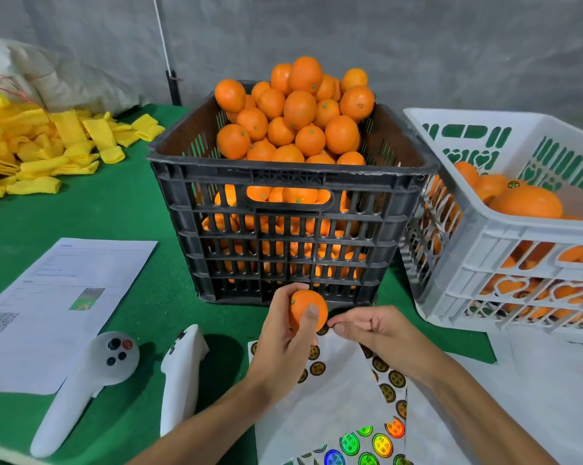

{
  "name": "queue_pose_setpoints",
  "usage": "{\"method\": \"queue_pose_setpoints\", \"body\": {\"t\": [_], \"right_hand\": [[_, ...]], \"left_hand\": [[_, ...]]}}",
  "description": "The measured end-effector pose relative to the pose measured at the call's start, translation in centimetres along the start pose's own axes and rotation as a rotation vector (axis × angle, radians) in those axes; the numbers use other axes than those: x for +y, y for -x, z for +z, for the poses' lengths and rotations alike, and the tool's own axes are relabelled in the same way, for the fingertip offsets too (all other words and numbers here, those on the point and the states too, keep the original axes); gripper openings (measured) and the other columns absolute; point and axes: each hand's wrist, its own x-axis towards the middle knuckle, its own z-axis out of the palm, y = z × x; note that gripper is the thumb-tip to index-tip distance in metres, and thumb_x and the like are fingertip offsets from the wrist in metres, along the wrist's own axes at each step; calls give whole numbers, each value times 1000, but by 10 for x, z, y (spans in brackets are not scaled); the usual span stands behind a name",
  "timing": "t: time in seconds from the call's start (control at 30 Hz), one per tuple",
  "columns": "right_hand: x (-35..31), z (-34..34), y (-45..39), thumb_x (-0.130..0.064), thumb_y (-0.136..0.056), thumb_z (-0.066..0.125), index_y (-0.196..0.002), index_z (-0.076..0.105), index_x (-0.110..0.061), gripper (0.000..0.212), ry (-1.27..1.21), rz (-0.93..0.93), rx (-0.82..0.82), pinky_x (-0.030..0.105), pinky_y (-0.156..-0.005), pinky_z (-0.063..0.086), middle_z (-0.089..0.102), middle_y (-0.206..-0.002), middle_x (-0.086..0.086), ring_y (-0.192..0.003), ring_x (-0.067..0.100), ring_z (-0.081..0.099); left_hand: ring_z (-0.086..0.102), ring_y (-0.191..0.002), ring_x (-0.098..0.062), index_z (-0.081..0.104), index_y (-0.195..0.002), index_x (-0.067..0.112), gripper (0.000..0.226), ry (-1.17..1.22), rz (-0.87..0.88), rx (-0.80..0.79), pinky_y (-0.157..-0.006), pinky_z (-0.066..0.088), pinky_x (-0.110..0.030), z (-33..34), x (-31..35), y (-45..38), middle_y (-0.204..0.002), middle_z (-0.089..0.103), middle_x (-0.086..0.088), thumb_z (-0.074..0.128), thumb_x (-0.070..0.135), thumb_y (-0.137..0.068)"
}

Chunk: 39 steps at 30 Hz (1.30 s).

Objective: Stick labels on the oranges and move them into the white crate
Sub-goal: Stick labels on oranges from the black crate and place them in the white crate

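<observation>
Fingers and thumb of the left hand [285,337] curled round a single orange [307,309], the grip holding it up just in front of the black crate [293,226], its skin turned toward the right hand [370,327], presumably so a label could be pressed on. That right hand sat just beside the fruit with fingertips pinched together, apparently on a small round label [323,329]; the sticker itself was mostly hidden, so I cannot be sure.

Beneath both hands lay the sticker sheets [343,397], white backing with dark round labels and some iridescent ones, kept at the worktop's near edge within easy reach. Heaped unlabelled oranges filled the black crate at the centre, while the white crate [504,236] stood touching or just beside it toward the right edge, already holding several oranges, one showing a label.

Green felt covered the worktop [132,213]. Two white handheld controllers [92,380] and a printed sheet [58,303] lay toward the left, yellow foam fruit sleeves [48,152] piled at the far left corner. A grey sheet hung behind.
</observation>
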Motion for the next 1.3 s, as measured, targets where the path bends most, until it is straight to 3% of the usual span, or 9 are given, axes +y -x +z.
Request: {"method": "queue_pose_setpoints", "body": {"t": [0.07,0.2,0.33,0.57,0.7,0.87,1.0,1.17,1.3], "right_hand": [[-2,2,0,-32,-99,68,-105,81,-34,14,13,-19,40,21,-73,51,75,-75,-12,-70,1,66],[-4,10,-2,-36,-97,70,-87,80,-26,17,-46,-19,231,51,-76,58,75,-76,7,-70,33,68],[-5,11,-2,-42,-92,75,-85,78,-29,15,-35,-111,479,35,-79,59,72,-77,-6,-80,14,70],[-12,18,1,-37,-90,76,-93,82,-29,10,-198,-240,334,21,-63,50,62,-62,2,-60,10,57],[-18,14,6,-54,-83,76,-105,82,-35,29,-108,-282,299,33,-78,58,68,-89,-2,-82,14,68],[-20,33,11,-84,-79,58,-144,56,-41,78,573,-410,393,20,-97,50,45,-140,-35,-123,-6,53],[-29,47,17,-65,-89,59,-148,55,-22,73,729,-636,587,24,-85,59,47,-156,-16,-99,-1,67],[-63,25,27,-42,-97,69,-147,53,-4,64,685,-947,834,31,-101,55,51,-155,4,-136,13,56],[-98,-3,36,-34,-96,76,-154,42,-5,73,680,-1064,1069,28,-110,47,43,-161,8,-141,15,51]], "left_hand": [[63,-79,-11,47,-128,50,40,-21,-2,-11,-66,51,-21,0,0,0,-100,61,4,50,67,-92],[65,-86,-16,45,-134,49,46,-64,13,-37,-69,54,-23,0,0,2,-105,57,18,51,67,-92],[67,-95,-17,43,-138,45,54,-99,39,-79,-73,62,-31,3,-1,2,-116,51,21,64,60,-91],[55,-119,-3,46,-135,53,56,-223,183,-87,-82,59,-21,2,1,2,-134,40,24,68,71,-86],[54,-123,-4,44,-142,53,63,-234,218,-49,-86,59,-23,0,-2,1,-139,38,22,69,69,-87],[50,-130,-2,40,-147,54,77,-178,244,59,-99,51,-16,1,-5,-3,-147,37,22,84,41,-85],[29,-150,1,28,-153,58,96,-257,331,134,-120,33,-21,0,11,-8,-161,30,29,80,20,-81],[28,-154,-7,20,-164,39,87,-91,604,-92,-116,39,-23,-2,74,-10,-169,23,19,65,1,-100],[23,-155,-3,18,-166,23,102,-726,946,2,-123,24,-23,-9,163,-40,-170,20,16,73,5,-82]]}}
